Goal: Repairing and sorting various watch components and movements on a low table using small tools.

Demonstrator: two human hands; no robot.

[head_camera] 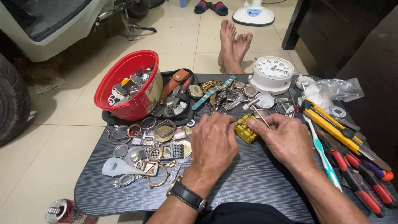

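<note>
A low dark table carries a red bowl of watch parts, a white clock and pliers. At its middle, the left hand pinches a thin watch band against a small yellow block, while the right hand grips a slim metal tool. A slip could likely send a tiny pin into the loose cases nearby.

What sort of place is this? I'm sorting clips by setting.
Probably a home watch-repair spot on a tiled floor: a low black wood-grain table strewn with metal watch cases, a red plastic bowl of parts, and both hands at a small yellow block tool.
</note>
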